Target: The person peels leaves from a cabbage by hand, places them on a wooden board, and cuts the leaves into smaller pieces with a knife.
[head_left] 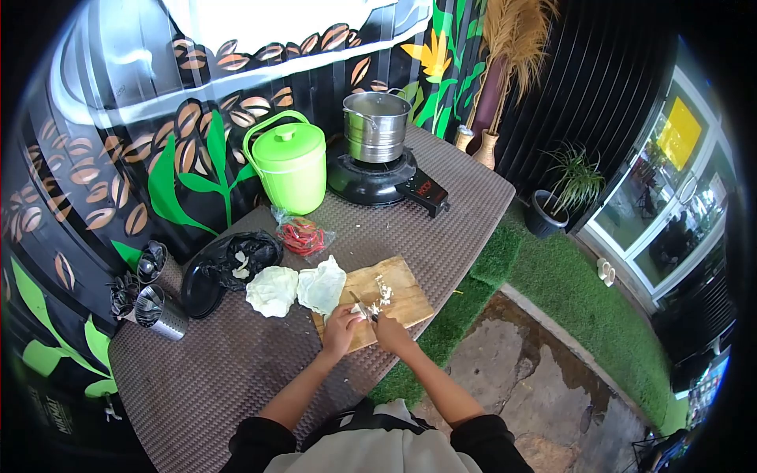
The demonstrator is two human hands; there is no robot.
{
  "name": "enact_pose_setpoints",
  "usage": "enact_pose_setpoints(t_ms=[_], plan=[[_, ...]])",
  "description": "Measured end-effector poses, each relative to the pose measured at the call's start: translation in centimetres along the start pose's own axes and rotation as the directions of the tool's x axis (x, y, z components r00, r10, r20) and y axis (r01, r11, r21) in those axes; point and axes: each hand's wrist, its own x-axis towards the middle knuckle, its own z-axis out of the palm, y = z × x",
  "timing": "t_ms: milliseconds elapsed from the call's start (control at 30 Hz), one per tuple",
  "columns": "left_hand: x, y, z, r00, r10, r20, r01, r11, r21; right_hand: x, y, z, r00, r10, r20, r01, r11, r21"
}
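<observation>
White piece, one, occupies left hand; right hand holds one knife.

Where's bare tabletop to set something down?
Widest: near-left tabletop, between perforated cup and left forearm. Smaller: between stove and cutting board. Crowded: left of board, with pale leaves, black bag, red-filled bag.
</observation>
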Motion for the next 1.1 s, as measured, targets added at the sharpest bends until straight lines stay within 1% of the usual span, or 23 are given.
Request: enact_pose_setpoints(t_ms=[33, 100, 133, 200, 233, 300, 333, 467, 533, 567, 633, 667, 733, 767, 833, 867, 900, 967, 1033, 1100], plan=[[0.1, 0.0, 0.0, 1.000, 0.012, -0.006, -0.012, 1.000, 0.016, -0.1, 0.4, -0.3, 1.000, 0.000, 0.001, 0.000, 1.000, -0.002], [0.1, 0.2, -0.1, 1.000, 0.002, -0.006, -0.002, 1.000, 0.008, -0.3, 0.9, -0.8, 0.997, -0.075, 0.030, 0.074, 0.997, 0.028], [0.1, 0.3, -0.1, 1.000, -0.008, -0.006, 0.008, 1.000, 0.004, -0.7, 0.8, -0.6, 0.997, -0.073, 0.032, 0.073, 0.997, 0.023], [0.1, 0.4, -0.2, 1.000, -0.005, -0.011, 0.005, 1.000, 0.010, -1.7, -0.1, 0.5, 0.999, 0.021, -0.029, -0.019, 0.997, 0.073], [0.1, 0.4, -0.3, 1.000, 0.001, -0.012, 0.000, 1.000, 0.019, -1.9, -0.5, 1.2, 0.999, 0.019, -0.027, -0.017, 0.997, 0.071], [0.2, 0.2, -0.3, 1.000, -0.005, -0.008, 0.005, 1.000, 0.021, -2.3, -1.2, 2.6, 0.986, 0.130, -0.104, -0.123, 0.990, 0.066], [0.2, 0.2, -0.2, 1.000, -0.007, -0.001, 0.007, 1.000, 0.022, -2.4, -1.4, 3.3, 0.981, 0.127, -0.147, -0.121, 0.992, 0.049], [0.2, 0.3, -0.3, 1.000, -0.025, 0.017, 0.025, 1.000, 0.002, -1.7, -1.5, 2.9, 0.979, 0.097, -0.181, -0.096, 0.995, 0.016], [0.2, 0.0, 0.0, 0.998, -0.060, 0.014, 0.060, 0.998, -0.003, -1.5, -1.5, 1.3, 0.993, 0.068, -0.095, -0.066, 0.998, 0.018], [0.1, -0.2, 0.1, 0.998, -0.058, 0.012, 0.058, 0.998, -0.002, -0.9, -1.0, 1.1, 0.993, 0.066, -0.097, -0.065, 0.998, 0.018], [0.1, 0.0, 0.1, 0.999, 0.006, -0.032, -0.004, 0.998, 0.057, 0.5, 0.3, 0.7, 0.999, -0.030, -0.029, 0.030, 0.999, -0.026], [0.1, 0.1, 0.1, 0.999, 0.006, -0.032, -0.004, 0.998, 0.057, 0.6, 0.8, 0.6, 0.999, -0.030, -0.029, 0.030, 0.999, -0.026], [0.1, 0.2, 0.0, 0.999, -0.018, -0.033, 0.020, 0.997, 0.073, 0.5, 1.0, -0.2, 0.995, -0.070, 0.074, 0.065, 0.996, 0.066], [0.2, 0.3, 0.0, 0.999, -0.016, -0.032, 0.018, 0.997, 0.073, 0.0, 0.8, 0.1, 0.995, -0.069, 0.073, 0.064, 0.996, 0.067], [0.1, -0.1, 0.2, 0.999, -0.006, -0.042, 0.010, 0.996, 0.086, -2.0, -0.5, 1.3, 0.998, 0.053, -0.045, -0.048, 0.993, 0.112], [0.1, -0.3, 0.2, 0.999, -0.007, -0.044, 0.011, 0.996, 0.087, -2.7, -1.2, 1.8, 0.992, 0.109, -0.069, -0.103, 0.991, 0.089], [0.1, -0.4, 0.2, 0.999, -0.004, -0.034, 0.007, 0.997, 0.075, -2.9, -1.6, 2.4, 0.992, 0.108, -0.067, -0.102, 0.991, 0.088], [0.1, -0.5, 0.3, 1.000, 0.001, -0.024, 0.001, 0.998, 0.060, -3.1, -1.9, 3.1, 0.977, 0.135, -0.167, -0.121, 0.989, 0.088], [0.1, -0.5, 0.2, 0.999, -0.005, -0.032, 0.006, 1.000, 0.025, -2.1, -2.0, 2.6, 0.980, 0.133, -0.148, -0.121, 0.989, 0.085], [0.1, -0.3, 0.1, 0.999, 0.021, -0.041, -0.019, 0.999, 0.045, -1.2, -2.1, 2.2, 0.984, 0.132, -0.123, -0.122, 0.988, 0.090]])
